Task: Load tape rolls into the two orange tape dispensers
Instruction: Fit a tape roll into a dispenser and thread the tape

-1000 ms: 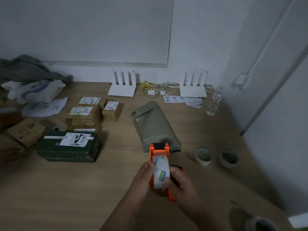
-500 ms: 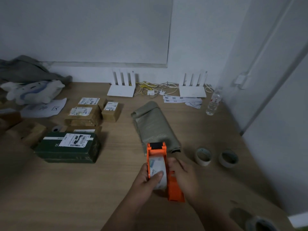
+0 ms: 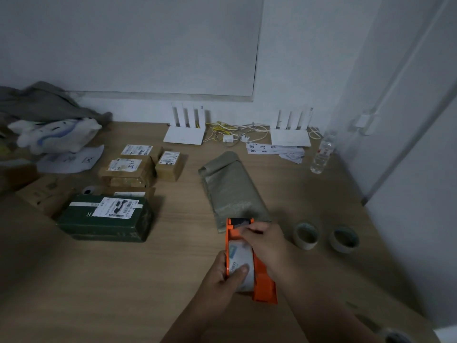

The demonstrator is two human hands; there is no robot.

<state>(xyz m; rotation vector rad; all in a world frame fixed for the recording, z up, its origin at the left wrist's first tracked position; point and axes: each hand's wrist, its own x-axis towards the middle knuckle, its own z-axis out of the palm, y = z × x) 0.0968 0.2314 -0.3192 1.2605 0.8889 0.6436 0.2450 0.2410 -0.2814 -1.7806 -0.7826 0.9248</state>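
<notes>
- Gripping the orange tape dispenser (image 3: pixel 262 280) with the left hand (image 3: pixel 222 278): fingers closed around its left side wall, thumb pressing flat on the tape roll (image 3: pixel 241 263) seated in the frame.
- Reaching with the right hand (image 3: pixel 265 240) across the right side of the dispenser, fingers curled and pinched toward the black head just ahead of the roll; blurring there, so cannot tell whether any tape end is being pinched.
- Holding the dispenser low over the wooden table (image 3: pixel 123 280), head pointing away from the person, handle end pointing back past the left-hand grip.
- Lying directly beyond the dispenser head: a grey-green padded mailer (image 3: pixel 230 186), its near edge partly hidden behind the head.
- Standing to the right of the right hand, apart from it: two spare tape rolls (image 3: pixel 306 234), side by side on end, not touching each other.
- Sitting well to the left of the left-hand grip: a dark green box (image 3: pixel 106 219) with a white shipping label, and several brown cardboard parcels (image 3: pixel 128 169) beyond it.
- Standing far beyond the grip at the wall: two white routers (image 3: pixel 185 134) with cables between them, and a clear water bottle (image 3: pixel 321 154) to the right.
</notes>
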